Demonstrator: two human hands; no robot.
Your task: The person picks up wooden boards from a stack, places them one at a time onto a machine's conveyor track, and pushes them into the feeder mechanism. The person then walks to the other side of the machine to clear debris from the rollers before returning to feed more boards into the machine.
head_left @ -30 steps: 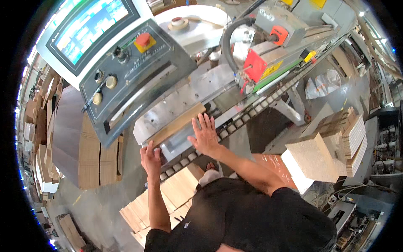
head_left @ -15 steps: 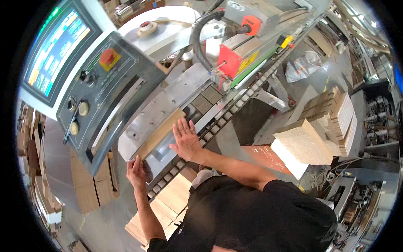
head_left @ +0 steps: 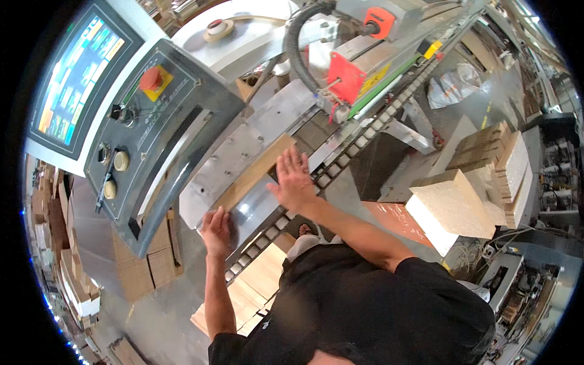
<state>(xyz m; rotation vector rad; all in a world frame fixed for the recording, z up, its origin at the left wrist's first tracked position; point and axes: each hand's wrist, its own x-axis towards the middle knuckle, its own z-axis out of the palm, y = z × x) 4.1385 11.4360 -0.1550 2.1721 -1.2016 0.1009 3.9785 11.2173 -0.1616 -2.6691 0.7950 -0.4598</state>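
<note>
A long, narrow wooden strip [head_left: 255, 175] lies flat on the machine's metal bed, against a bolted metal plate [head_left: 213, 163]. At its near end, my left hand [head_left: 216, 232] has its fingers bent and pressed together against the wood. My right hand [head_left: 294, 182] reaches over the strip's far end, fingers stretched out and spread, fingertips on or just beside the wood. Below the strip lies a shiny metal plate [head_left: 246, 210]. Alongside runs a chain conveyor [head_left: 277, 230] with pale pads.
A control panel [head_left: 161, 131] with a red stop button [head_left: 151, 78] and a lit screen [head_left: 79, 79] stands at left. Beyond my right hand are a red guard plate [head_left: 345, 77] and a thick black hose [head_left: 297, 45]. Stacked boards [head_left: 453, 201] stand at right; more boards [head_left: 255, 280] lie below the conveyor.
The wooden strip and both hands have slid a little along the bed toward the red guard plate. Dark blocks seen beyond the strip's far end are gone from there. The view has shifted slightly.
</note>
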